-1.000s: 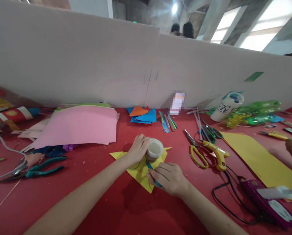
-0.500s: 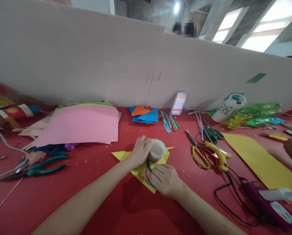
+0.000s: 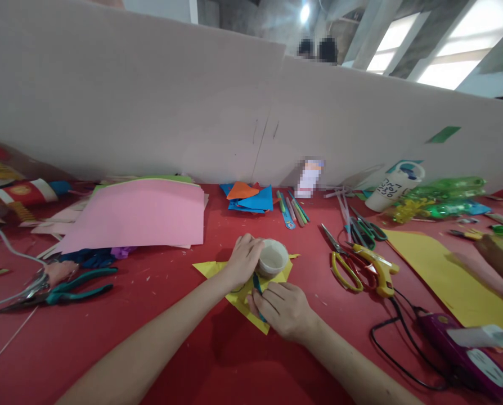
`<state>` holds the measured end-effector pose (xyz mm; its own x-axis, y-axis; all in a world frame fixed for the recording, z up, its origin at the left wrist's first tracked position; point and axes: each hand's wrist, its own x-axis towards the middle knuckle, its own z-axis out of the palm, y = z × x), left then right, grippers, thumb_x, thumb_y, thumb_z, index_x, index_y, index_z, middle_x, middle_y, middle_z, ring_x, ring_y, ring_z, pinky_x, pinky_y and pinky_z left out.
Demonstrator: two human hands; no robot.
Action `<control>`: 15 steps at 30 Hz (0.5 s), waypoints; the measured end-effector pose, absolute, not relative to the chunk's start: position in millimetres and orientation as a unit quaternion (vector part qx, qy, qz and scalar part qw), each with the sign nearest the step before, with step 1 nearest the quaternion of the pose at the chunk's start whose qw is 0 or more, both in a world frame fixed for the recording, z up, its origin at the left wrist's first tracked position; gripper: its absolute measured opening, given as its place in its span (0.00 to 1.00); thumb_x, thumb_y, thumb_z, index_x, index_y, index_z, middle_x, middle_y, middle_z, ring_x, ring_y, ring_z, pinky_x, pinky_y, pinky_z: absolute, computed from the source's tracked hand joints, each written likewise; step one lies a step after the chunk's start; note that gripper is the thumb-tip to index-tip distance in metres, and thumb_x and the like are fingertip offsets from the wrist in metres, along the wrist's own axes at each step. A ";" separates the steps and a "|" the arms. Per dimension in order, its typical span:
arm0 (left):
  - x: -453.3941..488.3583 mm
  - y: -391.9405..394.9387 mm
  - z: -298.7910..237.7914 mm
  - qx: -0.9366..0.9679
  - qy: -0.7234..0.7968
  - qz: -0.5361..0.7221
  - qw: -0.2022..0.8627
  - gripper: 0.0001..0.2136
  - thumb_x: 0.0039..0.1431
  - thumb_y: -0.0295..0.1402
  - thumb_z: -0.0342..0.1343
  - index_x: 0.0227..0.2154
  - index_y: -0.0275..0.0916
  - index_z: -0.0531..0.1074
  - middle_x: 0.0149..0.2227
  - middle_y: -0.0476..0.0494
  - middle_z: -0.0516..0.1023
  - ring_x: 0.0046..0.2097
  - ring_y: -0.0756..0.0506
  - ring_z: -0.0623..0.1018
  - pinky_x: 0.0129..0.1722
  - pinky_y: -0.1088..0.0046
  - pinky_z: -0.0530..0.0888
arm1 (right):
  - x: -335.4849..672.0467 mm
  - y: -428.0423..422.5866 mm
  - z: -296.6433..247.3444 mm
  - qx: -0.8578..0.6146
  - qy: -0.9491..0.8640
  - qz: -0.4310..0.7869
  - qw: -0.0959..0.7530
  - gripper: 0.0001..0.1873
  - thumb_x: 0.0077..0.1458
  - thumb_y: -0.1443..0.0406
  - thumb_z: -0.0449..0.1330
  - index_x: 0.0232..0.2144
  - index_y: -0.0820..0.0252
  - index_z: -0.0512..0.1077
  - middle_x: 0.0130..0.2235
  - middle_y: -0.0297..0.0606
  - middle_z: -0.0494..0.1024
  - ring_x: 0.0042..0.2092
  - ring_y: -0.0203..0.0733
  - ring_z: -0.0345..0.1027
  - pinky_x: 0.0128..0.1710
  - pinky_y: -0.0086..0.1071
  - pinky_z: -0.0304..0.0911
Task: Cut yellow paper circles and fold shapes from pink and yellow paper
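Note:
A small white cup point(image 3: 273, 257) stands on a piece of yellow paper point(image 3: 218, 269) on the red table, its mouth facing up. My left hand point(image 3: 243, 260) is closed against the cup's left side, resting partly over the paper. Just in front of the cup, my right hand point(image 3: 284, 310) grips a teal pen point(image 3: 257, 283), with its upper end towards the cup's base. A curved dark line shows on the paper beside my left hand. The pen's tip and part of the paper are hidden by my hands.
Scissors point(image 3: 345, 270), a yellow glue gun point(image 3: 380, 270) and a purple power strip point(image 3: 462, 354) lie right. Pink paper point(image 3: 142, 216) and green-handled pliers point(image 3: 80, 286) are left. Pens point(image 3: 291, 208) lie behind. Another person's hand point(image 3: 498, 253) is at far right.
The cup has shifted slightly to the right, and my left fingers with it. My right hand has barely moved. The other person's hand at the far right has moved a little left.

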<state>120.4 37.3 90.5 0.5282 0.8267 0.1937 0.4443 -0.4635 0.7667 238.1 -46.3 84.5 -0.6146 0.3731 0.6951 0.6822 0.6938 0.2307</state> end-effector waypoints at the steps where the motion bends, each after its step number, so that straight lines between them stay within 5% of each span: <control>1: 120.0 37.0 93.2 0.803 0.393 0.288 0.343 0.18 0.63 0.33 0.31 0.37 0.41 0.69 0.34 0.46 0.70 0.40 0.44 0.66 0.48 0.62 0.60 | 238.7 -46.2 83.2 -0.305 -0.866 -0.242 0.314 0.09 0.52 0.71 0.59 0.20 0.61 0.69 0.15 0.30 0.68 0.19 0.34 0.58 0.16 0.32 0.46; 5: 119.5 35.9 105.0 0.782 0.392 0.306 0.376 0.19 0.64 0.41 0.32 0.49 0.46 0.64 0.39 0.47 0.69 0.44 0.44 0.65 0.52 0.60 0.56 | 238.3 -44.3 80.9 -0.306 -0.862 -0.244 0.324 0.09 0.52 0.71 0.58 0.21 0.62 0.69 0.15 0.30 0.67 0.19 0.34 0.58 0.17 0.31 0.45; 8: 120.8 35.9 111.4 0.790 0.377 0.280 0.393 0.20 0.58 0.48 0.43 0.52 0.51 0.61 0.35 0.48 0.64 0.44 0.44 0.64 0.50 0.60 0.60 | 236.0 -42.6 82.4 -0.307 -0.855 -0.250 0.334 0.10 0.53 0.71 0.57 0.20 0.62 0.68 0.15 0.30 0.67 0.19 0.35 0.58 0.17 0.32 0.44; 11: 123.4 36.4 115.0 0.804 0.361 0.241 0.407 0.26 0.46 0.50 0.56 0.50 0.52 0.64 0.35 0.48 0.59 0.43 0.43 0.63 0.48 0.61 0.63 | 234.6 -41.7 84.3 -0.306 -0.859 -0.248 0.326 0.12 0.54 0.72 0.55 0.20 0.63 0.68 0.15 0.30 0.66 0.19 0.36 0.58 0.18 0.32 0.45; 15: 125.8 37.8 116.2 0.806 0.351 0.230 0.417 0.23 0.41 0.47 0.61 0.43 0.48 0.69 0.36 0.48 0.57 0.44 0.43 0.63 0.47 0.62 0.64 | 234.5 -40.9 86.3 -0.303 -0.863 -0.252 0.316 0.14 0.57 0.72 0.51 0.20 0.63 0.68 0.15 0.32 0.67 0.20 0.37 0.59 0.19 0.32 0.47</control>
<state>125.8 37.8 116.2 0.6473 0.7581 0.0789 0.3738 -0.4059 0.8340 234.5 -40.9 86.3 -0.6164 0.3648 0.6979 0.6828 0.6891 0.2428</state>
